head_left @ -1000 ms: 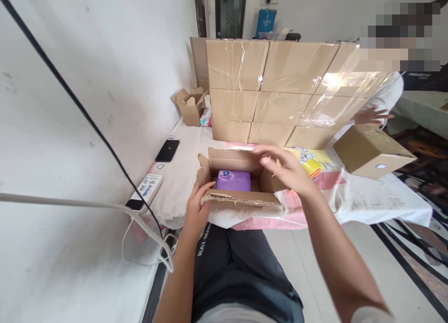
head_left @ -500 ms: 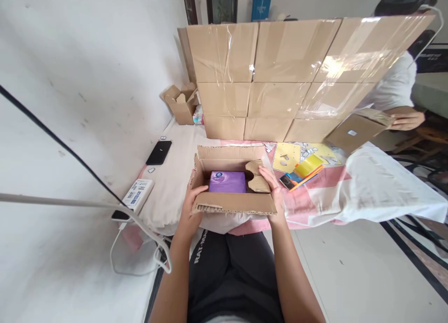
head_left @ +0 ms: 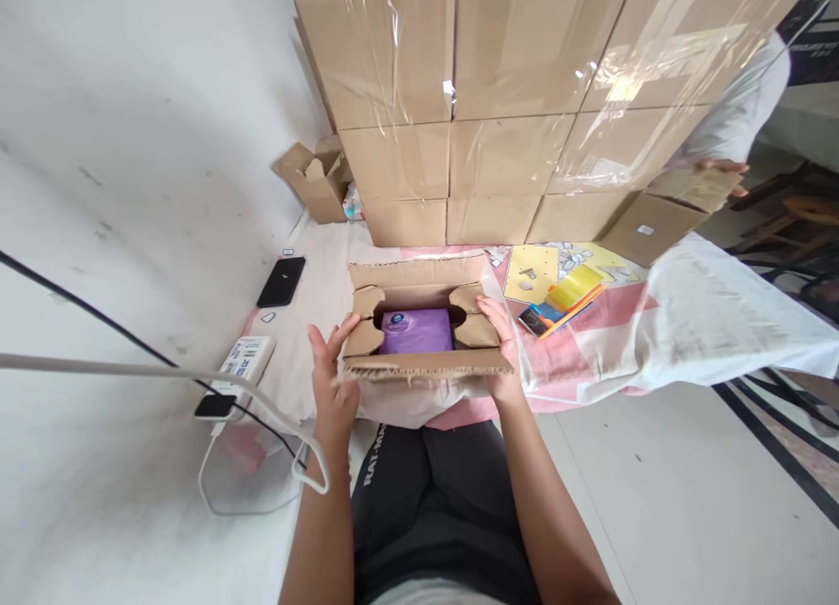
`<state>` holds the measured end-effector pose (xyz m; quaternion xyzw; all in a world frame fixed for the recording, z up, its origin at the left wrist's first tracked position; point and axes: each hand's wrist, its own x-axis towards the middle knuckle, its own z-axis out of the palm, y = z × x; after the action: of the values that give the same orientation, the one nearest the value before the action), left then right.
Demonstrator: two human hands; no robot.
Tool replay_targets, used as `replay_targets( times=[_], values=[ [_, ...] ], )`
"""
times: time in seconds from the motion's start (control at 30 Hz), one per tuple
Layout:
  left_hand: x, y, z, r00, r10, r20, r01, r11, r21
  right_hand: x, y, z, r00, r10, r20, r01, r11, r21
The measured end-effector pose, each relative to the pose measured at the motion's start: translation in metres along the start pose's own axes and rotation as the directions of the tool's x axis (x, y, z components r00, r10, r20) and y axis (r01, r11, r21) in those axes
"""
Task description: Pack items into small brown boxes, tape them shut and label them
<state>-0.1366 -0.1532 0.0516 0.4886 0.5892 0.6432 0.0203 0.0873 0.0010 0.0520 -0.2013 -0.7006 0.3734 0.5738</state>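
Note:
A small cardboard box (head_left: pixel 426 363) stands before me with its long flaps raised. Inside lies a purple soft packet (head_left: pixel 416 332) with a dark blue logo. Both short end flaps, with curved cut-outs, fold inward over the packet's ends. At the box's left end is my left hand (head_left: pixel 334 382), fingers spread, one fingertip against the left end flap (head_left: pixel 364 336). My right hand (head_left: pixel 504 347) grips the box's right end, its fingers lying over the right end flap (head_left: pixel 476 327). The packet's lower part is hidden by the front flap.
A taped cardboard partition (head_left: pixel 504 159) rises behind the box. To the left are a black phone (head_left: pixel 281 281), a white box (head_left: pixel 249 360) and cables. Yellow and orange items (head_left: pixel 564 299) lie right. Beyond, another person's hand (head_left: pixel 724 166) holds a cardboard box (head_left: pixel 655 229).
The left end flap has been folded inward over the packet. My left hand has moved outward from inside the box, its fingers spreading. The view has tilted down.

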Motion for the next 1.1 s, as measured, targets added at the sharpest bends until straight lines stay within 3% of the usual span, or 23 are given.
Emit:
replay_targets(
  times=[0.07, 0.23, 0.4, 0.5, 0.6, 0.73, 0.83, 0.93, 1.1],
  values=[
    [0.007, 0.009, 0.005, 0.998, -0.014, -0.062, 0.012, 0.999, -0.032, -0.001, 0.002, 0.002, 1.0, -0.008, -0.023, 0.008, 1.0, -0.001],
    [0.011, 0.022, 0.019, 0.936, -0.274, -0.22, 0.246, 0.958, -0.147, -0.003, 0.002, 0.005, 0.999, 0.008, -0.046, -0.007, 1.0, 0.019],
    [0.01, 0.018, 0.024, 0.94, -0.294, -0.174, 0.257, 0.944, -0.206, -0.004, -0.012, 0.004, 0.998, 0.064, -0.023, -0.064, 0.998, -0.029],
    [0.011, 0.014, 0.024, 0.94, -0.323, -0.114, 0.289, 0.927, -0.238, 0.003, -0.017, 0.002, 0.981, 0.189, -0.031, -0.186, 0.979, 0.086],
    [0.014, 0.013, 0.024, 0.936, -0.34, -0.09, 0.301, 0.907, -0.295, 0.026, -0.017, 0.001, 0.955, 0.293, -0.042, -0.275, 0.932, 0.236],
    [0.014, 0.014, 0.026, 0.927, -0.36, -0.102, 0.306, 0.885, -0.35, 0.07, -0.018, 0.004, 0.954, 0.299, 0.022, -0.286, 0.881, 0.376],
    [0.011, 0.015, 0.026, 0.914, -0.39, -0.115, 0.339, 0.886, -0.316, 0.089, -0.021, 0.009, 0.942, 0.328, 0.067, -0.331, 0.879, 0.343],
    [0.007, 0.015, 0.026, 0.911, -0.391, -0.129, 0.341, 0.893, -0.294, 0.085, -0.021, 0.012, 0.93, 0.361, 0.062, -0.363, 0.889, 0.278],
    [0.006, 0.015, 0.025, 0.914, -0.379, -0.143, 0.335, 0.905, -0.262, 0.061, -0.009, 0.01, 0.947, 0.319, -0.03, -0.288, 0.889, 0.356]
  ],
)
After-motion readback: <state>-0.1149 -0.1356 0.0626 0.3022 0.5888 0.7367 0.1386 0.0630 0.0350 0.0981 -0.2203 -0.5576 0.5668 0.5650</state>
